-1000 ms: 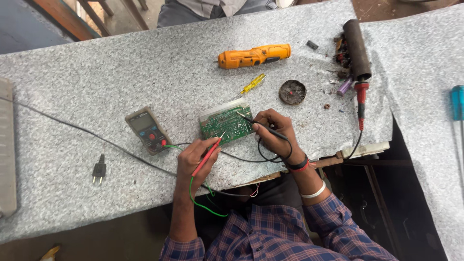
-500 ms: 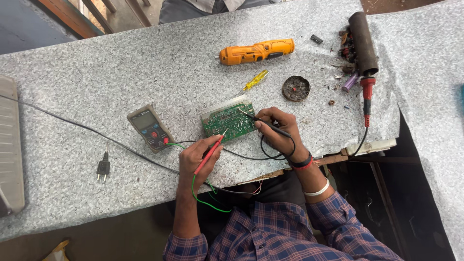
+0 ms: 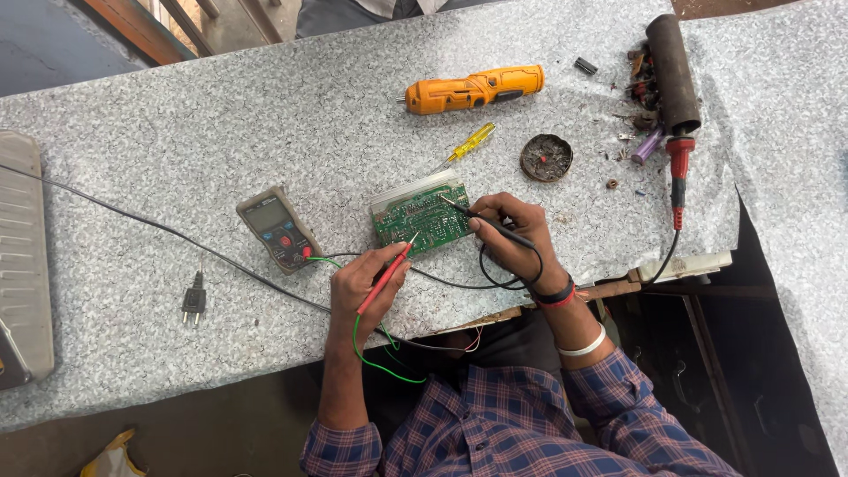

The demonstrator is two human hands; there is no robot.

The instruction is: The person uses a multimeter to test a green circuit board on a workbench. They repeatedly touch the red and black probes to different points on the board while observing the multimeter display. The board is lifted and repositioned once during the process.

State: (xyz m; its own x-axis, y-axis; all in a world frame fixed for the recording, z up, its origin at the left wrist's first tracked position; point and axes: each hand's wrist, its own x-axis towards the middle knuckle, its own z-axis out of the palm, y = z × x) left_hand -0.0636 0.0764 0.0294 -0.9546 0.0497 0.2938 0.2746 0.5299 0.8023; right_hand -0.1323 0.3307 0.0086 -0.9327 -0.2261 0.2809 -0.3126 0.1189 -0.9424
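A green circuit board (image 3: 422, 215) lies on the grey speckled table (image 3: 265, 124). My left hand (image 3: 362, 287) grips a red test probe (image 3: 387, 274), its tip on the board's lower left edge. A black test probe (image 3: 490, 223) sits in my right hand (image 3: 517, 234), with its tip touching the board's right side. Green and black leads run from the probes to a dark multimeter (image 3: 277, 229) left of the board.
An orange cordless screwdriver (image 3: 473, 88) and a small yellow screwdriver (image 3: 468, 144) lie behind the board. A round tin (image 3: 546, 157), a red-handled soldering iron (image 3: 678, 177) and a dark cylinder (image 3: 671, 62) sit right. A black plug (image 3: 193, 301) and cable lie left, beside a grey panel (image 3: 22, 256).
Both probe tips stay on the board and my hands barely move. The view has shifted slightly, so everything sits a little lower and further right in frame.
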